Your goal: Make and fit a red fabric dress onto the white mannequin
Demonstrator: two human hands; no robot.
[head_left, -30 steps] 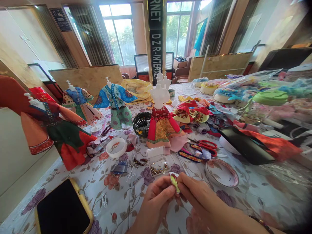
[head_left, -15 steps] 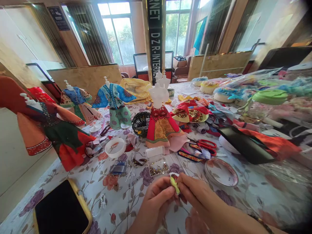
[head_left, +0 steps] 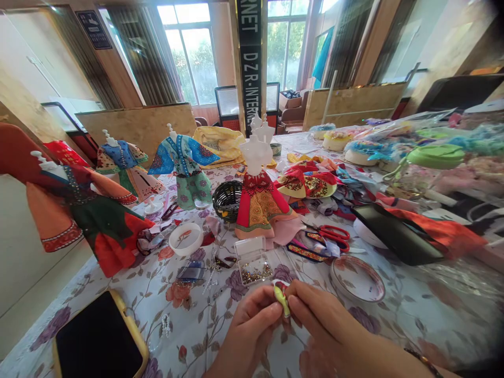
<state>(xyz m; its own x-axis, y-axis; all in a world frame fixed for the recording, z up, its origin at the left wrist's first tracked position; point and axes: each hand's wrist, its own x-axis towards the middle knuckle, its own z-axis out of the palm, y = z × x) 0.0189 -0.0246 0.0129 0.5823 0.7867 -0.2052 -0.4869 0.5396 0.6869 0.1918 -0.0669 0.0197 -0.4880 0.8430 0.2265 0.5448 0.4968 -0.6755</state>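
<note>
head view, small yellow-green piece (head_left: 280,297), perhaps folded cloth

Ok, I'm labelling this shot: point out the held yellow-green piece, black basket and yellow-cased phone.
Yellow-green piece (head_left: 280,295), head view: its yellow-green side.
Black basket (head_left: 227,192), head view: inner wall.
Yellow-cased phone (head_left: 99,336), head view: dark screen.

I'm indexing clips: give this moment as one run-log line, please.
left hand: pinching yellow-green fabric piece | right hand: gripping same piece | beyond hands: open clear bead box, red-handled scissors
</note>
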